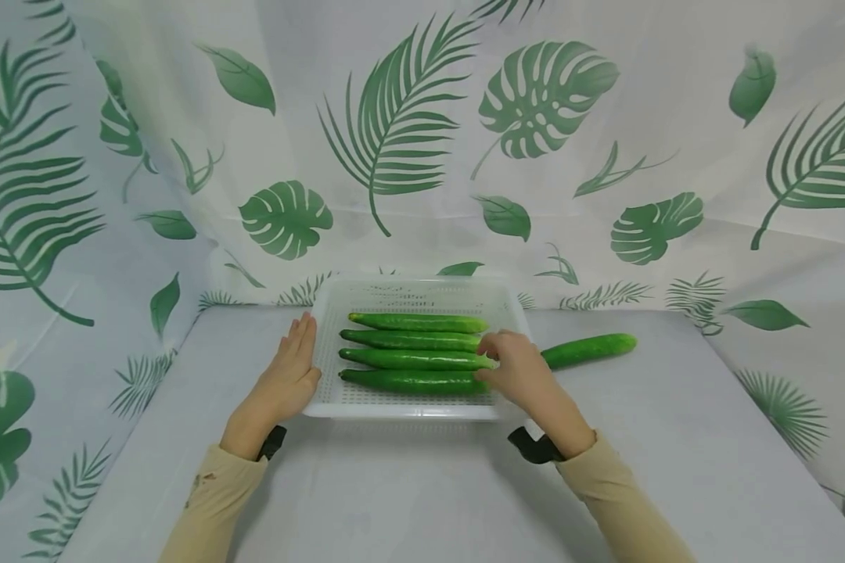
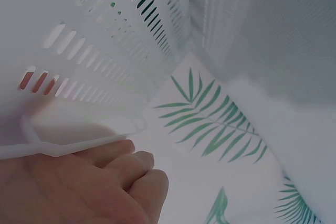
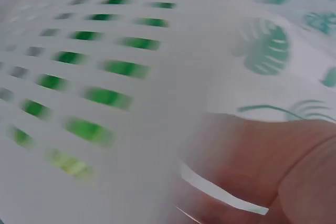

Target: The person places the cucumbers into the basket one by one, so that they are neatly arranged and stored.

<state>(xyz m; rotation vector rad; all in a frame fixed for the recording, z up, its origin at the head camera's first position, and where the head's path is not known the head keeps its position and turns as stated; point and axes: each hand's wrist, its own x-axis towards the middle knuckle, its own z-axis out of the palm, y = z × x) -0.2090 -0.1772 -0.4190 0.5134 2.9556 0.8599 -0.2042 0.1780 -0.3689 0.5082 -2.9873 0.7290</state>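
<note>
A white slotted plastic basket (image 1: 408,412) holds several long green cucumbers (image 1: 408,360), lying side by side. My left hand (image 1: 292,375) rests against the basket's left side with fingers straight; in the left wrist view its fingers (image 2: 139,166) lie under the rim. My right hand (image 1: 517,371) reaches over the basket's right side, fingers bent and thumb apart, above the cucumbers' right ends. A pale cucumber tip shows in the gap between thumb and forefinger. In the right wrist view the hand (image 3: 262,166) is blurred beside the slotted wall, with green showing through the slots.
One more cucumber (image 1: 591,349) lies on the grey-white table (image 1: 408,493) right of the basket, its left end hidden behind my right hand. A white curtain (image 1: 422,250) printed with green leaves hangs behind the table and along both sides.
</note>
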